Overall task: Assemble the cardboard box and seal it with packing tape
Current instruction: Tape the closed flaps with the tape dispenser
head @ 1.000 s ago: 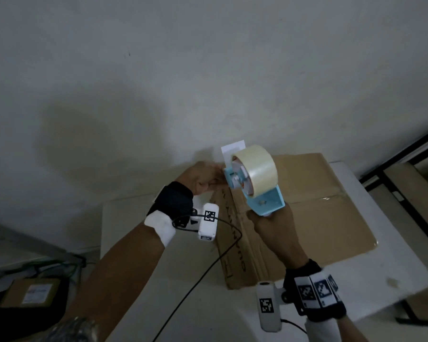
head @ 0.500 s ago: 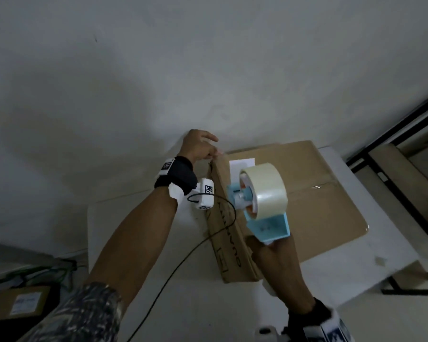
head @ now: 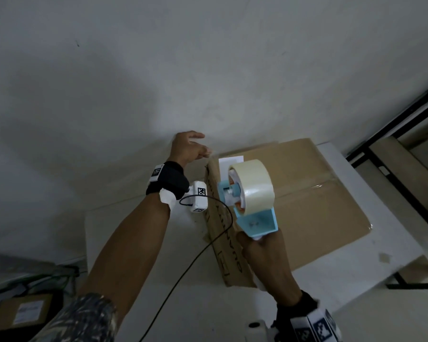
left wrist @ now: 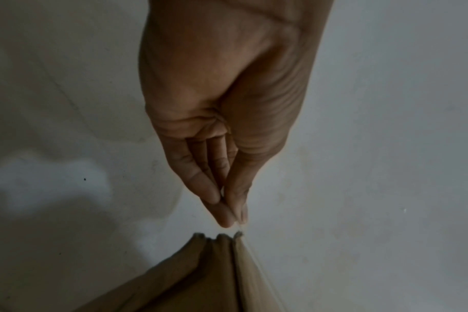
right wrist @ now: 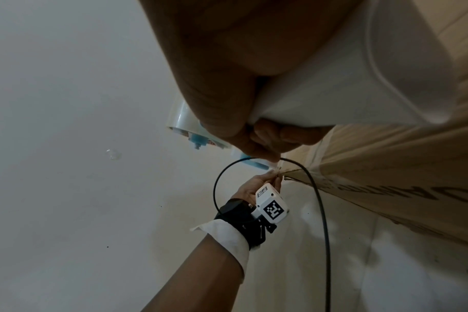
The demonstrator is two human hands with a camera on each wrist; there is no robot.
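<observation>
A closed cardboard box (head: 307, 193) lies on the white table (head: 139, 243), a taped seam across its top. My right hand (head: 260, 245) grips the handle of a blue tape dispenser (head: 255, 223), whose clear tape roll (head: 255, 183) hangs above the box's left edge. My left hand (head: 203, 146) is at the box's far left corner. In the left wrist view its thumb and forefinger (left wrist: 233, 221) pinch a thin clear tape strand just above the box corner (left wrist: 219, 238). The right wrist view shows my fingers (right wrist: 254, 137) curled round the white handle (right wrist: 334, 84).
A white wall stands right behind the table. A black cable (head: 195, 257) loops from my left wrist across the box's left side. A labelled brown parcel (head: 22, 314) lies on the floor at lower left. Dark-framed furniture (head: 405, 156) stands to the right.
My left hand left the dispenser's roll and reached out to the box's far left corner. The right hand brought the dispenser lower and nearer, over the box's left edge.
</observation>
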